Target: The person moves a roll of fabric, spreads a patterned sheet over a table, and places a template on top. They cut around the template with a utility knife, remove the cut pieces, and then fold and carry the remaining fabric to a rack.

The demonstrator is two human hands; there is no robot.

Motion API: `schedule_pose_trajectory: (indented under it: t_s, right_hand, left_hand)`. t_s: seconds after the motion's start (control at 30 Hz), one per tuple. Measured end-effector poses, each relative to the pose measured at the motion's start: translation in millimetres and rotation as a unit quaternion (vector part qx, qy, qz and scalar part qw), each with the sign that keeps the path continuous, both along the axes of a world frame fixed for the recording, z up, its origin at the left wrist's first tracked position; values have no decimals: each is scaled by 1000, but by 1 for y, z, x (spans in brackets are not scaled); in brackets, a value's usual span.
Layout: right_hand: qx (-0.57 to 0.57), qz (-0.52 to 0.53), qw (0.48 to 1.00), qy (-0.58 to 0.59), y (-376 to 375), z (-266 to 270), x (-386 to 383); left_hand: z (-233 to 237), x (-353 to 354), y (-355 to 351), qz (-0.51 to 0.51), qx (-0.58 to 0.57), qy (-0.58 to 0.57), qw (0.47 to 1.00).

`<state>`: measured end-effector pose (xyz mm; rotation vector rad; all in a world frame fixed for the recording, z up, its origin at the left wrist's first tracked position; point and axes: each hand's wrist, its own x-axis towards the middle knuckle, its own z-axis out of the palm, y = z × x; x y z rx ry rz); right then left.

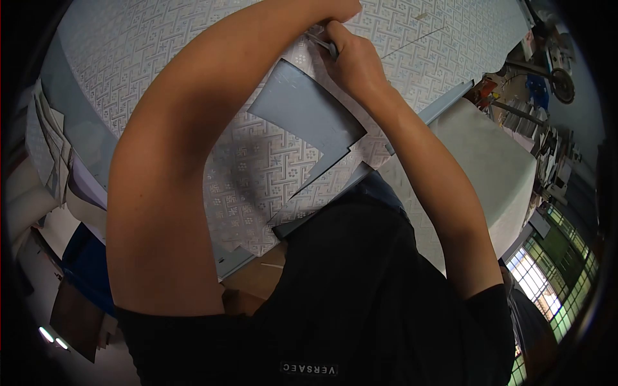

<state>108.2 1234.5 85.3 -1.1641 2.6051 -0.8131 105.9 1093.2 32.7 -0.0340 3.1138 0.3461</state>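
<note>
My right hand (pixel 357 64) is closed, with its fingers wrapped round a thin grey metal tool (pixel 330 48). Most of that tool is hidden, so its kind cannot be told. Close beside it, at the top edge of the view, is my left hand (pixel 346 9); its fingers are mostly out of sight. Both hands are over pale patterned sheet material (pixel 257 174) spread across the work surface. Between my forearms a flat grey-blue area (pixel 309 106) with straight, stepped edges shows against the pattern.
A grey-blue strip (pixel 444 103) runs along the table's right side, beside a pale covered surface (pixel 479 151). Cluttered shelves (pixel 537 128) and a barred window (pixel 553 276) stand at right. Folded sheets (pixel 51 132) and a blue object (pixel 90 267) are at left.
</note>
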Motion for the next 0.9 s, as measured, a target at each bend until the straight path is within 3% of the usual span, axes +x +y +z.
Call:
schedule_pose_trajectory:
  t_s: [0.17, 0.33, 0.53, 0.67, 0.9]
  right_hand:
    - [-86, -16, 995, -45, 17, 4, 5]
    - [-46, -91, 993, -52, 28, 15, -15]
    - [-6, -53, 998, -41, 25, 20, -36]
    - [-41, -28, 998, -26, 21, 15, -42]
    - [61, -6, 998, -9, -3, 37, -45]
  left_hand:
    - [-1, -8, -5, 1, 30, -7, 1000]
    - [1, -18, -6, 10, 67, -6, 998]
    - [-2, -26, -7, 8, 103, -19, 994]
    - [-4, -28, -11, 7, 126, -31, 991]
    - [-12, -34, -11, 3, 176, -51, 983]
